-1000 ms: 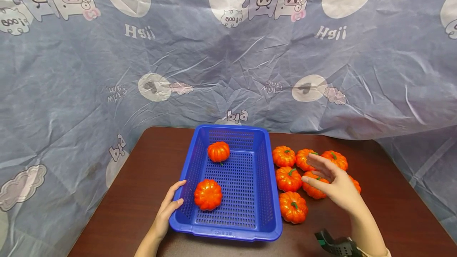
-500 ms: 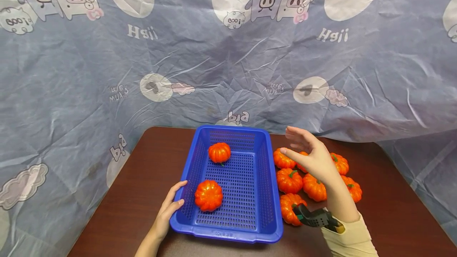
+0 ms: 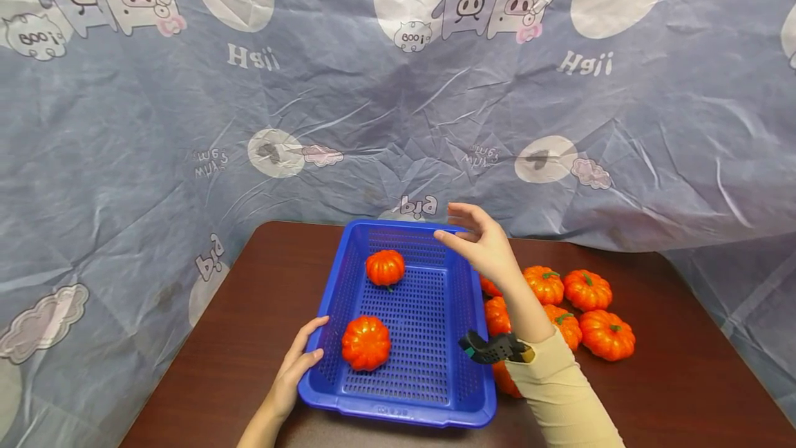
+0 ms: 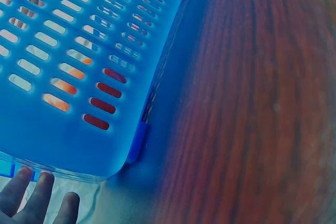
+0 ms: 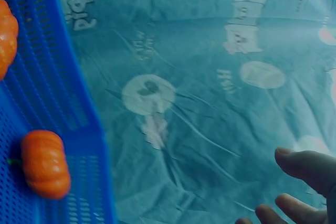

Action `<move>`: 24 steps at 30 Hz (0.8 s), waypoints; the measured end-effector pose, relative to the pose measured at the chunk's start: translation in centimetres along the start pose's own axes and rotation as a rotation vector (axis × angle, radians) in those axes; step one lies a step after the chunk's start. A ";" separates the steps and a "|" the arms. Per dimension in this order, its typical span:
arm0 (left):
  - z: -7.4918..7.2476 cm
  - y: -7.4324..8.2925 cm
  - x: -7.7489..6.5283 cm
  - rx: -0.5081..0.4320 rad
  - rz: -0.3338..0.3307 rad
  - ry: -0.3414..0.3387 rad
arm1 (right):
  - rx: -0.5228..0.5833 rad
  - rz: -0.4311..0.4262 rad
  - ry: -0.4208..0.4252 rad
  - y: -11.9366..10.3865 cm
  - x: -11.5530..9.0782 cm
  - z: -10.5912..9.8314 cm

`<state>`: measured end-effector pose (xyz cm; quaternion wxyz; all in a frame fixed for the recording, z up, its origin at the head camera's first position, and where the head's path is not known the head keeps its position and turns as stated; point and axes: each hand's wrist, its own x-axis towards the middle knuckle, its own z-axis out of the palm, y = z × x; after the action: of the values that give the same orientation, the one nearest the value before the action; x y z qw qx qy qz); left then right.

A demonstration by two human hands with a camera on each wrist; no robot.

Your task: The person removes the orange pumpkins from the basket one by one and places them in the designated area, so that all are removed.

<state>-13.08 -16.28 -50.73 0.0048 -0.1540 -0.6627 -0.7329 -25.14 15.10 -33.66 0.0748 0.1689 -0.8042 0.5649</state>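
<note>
A blue plastic basket (image 3: 398,411) stands on the table with two small orange pumpkins (image 3: 385,267) (image 3: 366,343) inside, one far and one near. My left hand (image 3: 287,373) holds the basket's left rim; several of its fingers (image 4: 38,195) show at the rim in the left wrist view. Raised over the basket's far right corner is my right hand (image 3: 484,246), thumb and fingers spread apart, nothing between them. From the right wrist view, the far pumpkin (image 5: 46,164) lies on its side, and my right hand (image 5: 302,190) appears at the lower right.
Several more pumpkins (image 3: 587,290) sit on the table to the basket's right, some hidden behind my right forearm. A black wrist mount (image 3: 494,349) overlaps the basket's right rim. A printed grey-blue cloth (image 3: 385,123) hangs behind the brown table (image 3: 242,303).
My right hand has moved left from above the pumpkins to over the basket's far right corner, still holding nothing. My left hand stays at the rim, and both pumpkins in the basket stay put.
</note>
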 end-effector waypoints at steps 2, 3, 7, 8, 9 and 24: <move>0.0 0.0 0.0 0.001 0.002 0.002 | 0.003 0.017 0.005 0.3 0.5 1.0; 0.0 0.0 0.0 0.002 0.003 0.003 | 0.003 0.024 0.004 0.4 0.8 1.5; 0.0 -0.1 0.0 -0.003 0.017 -0.005 | -0.007 0.060 0.006 1.2 1.7 3.4; 0.0 -0.1 0.0 -0.003 0.021 -0.009 | -0.012 0.070 0.006 1.4 1.9 3.8; 0.0 -0.1 0.1 -0.002 0.025 -0.010 | -0.015 0.076 0.003 1.6 2.0 4.2; 0.0 -0.1 0.0 -0.021 0.007 -0.017 | -0.053 0.126 0.050 4.7 3.3 8.6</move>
<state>-13.14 -16.31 -50.81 0.0003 -0.1626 -0.6545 -0.7384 -29.26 7.88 -39.82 0.0636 0.1016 -0.8260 0.5508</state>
